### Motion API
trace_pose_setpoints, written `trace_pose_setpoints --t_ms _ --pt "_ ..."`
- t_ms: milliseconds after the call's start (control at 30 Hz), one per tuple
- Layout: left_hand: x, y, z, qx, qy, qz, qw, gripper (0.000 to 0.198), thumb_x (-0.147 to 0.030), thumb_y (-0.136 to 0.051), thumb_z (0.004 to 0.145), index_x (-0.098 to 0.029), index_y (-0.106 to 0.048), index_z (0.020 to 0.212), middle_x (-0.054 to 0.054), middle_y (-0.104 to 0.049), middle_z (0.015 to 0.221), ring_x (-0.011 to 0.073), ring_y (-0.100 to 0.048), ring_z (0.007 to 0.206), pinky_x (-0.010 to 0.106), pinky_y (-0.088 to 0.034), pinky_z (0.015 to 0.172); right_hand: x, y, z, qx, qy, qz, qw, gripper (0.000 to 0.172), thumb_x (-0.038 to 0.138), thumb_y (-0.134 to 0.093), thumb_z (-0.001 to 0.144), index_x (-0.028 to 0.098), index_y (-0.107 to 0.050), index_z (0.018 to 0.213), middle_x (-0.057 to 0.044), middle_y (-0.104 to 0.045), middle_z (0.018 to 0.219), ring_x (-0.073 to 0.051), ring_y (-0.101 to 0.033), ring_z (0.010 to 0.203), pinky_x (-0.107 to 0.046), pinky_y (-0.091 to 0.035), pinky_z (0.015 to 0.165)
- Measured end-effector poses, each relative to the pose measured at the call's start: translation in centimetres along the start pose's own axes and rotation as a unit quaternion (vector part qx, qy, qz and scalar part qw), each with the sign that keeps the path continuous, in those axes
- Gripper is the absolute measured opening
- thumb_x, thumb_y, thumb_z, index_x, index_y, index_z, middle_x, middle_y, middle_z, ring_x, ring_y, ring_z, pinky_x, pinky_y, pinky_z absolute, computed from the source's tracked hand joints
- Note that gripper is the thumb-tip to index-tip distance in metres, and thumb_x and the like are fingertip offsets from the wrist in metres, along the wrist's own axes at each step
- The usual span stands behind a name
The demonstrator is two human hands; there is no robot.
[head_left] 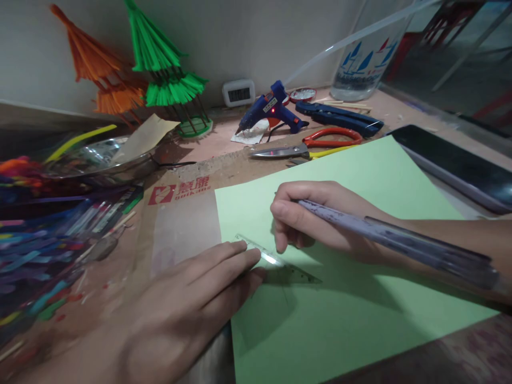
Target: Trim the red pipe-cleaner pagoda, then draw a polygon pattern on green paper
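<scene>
A sheet of light green paper (384,320) lies in front of me, tilted on the table. My left hand (200,298) rests at its left edge, fingers together, pressing down a clear triangular set square (288,269) whose left part the fingers cover. My right hand (320,218) is over the paper just above the set square, closed around a pale purple pen (400,240). The pen leans back toward the right forearm, and its writing tip is hidden behind the fingers. Faint lines on the paper are too blurred to make out.
Behind the paper lie red-handled scissors (308,146), a blue glue gun (268,109) and a dark blue tool (340,117). A phone (456,165) sits at right. Orange (92,58) and green (164,64) tiered models stand at back left, near a metal dish (100,165) and scattered colourful strips (36,256).
</scene>
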State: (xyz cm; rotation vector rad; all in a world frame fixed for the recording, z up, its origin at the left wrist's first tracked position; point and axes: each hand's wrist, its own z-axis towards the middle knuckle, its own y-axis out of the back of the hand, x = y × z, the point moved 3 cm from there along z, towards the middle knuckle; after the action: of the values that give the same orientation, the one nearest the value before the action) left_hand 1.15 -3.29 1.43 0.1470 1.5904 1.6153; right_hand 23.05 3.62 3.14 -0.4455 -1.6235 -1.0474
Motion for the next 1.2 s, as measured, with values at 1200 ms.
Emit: trace_pose_setpoints --t_ms 1200 --pt "0.15 -0.06 0.01 0.058 -0.088 0.057 0.993 0.058 -0.028 -0.045 0.11 -0.04 -0.029 0.164 -0.003 -0.063 0.152 0.0223 -0.064 0.135 0.032 -0.056 0.112 -0.02 -0.13 -0.05 0.008 -0.022 0.004 1.0 0.032 0.035 -0.051 0.104 0.02 -0.058 0.077 -0.002 -0.074 0.07 -0.012 -0.062 0.061 -0.023 -0.048 0.061"
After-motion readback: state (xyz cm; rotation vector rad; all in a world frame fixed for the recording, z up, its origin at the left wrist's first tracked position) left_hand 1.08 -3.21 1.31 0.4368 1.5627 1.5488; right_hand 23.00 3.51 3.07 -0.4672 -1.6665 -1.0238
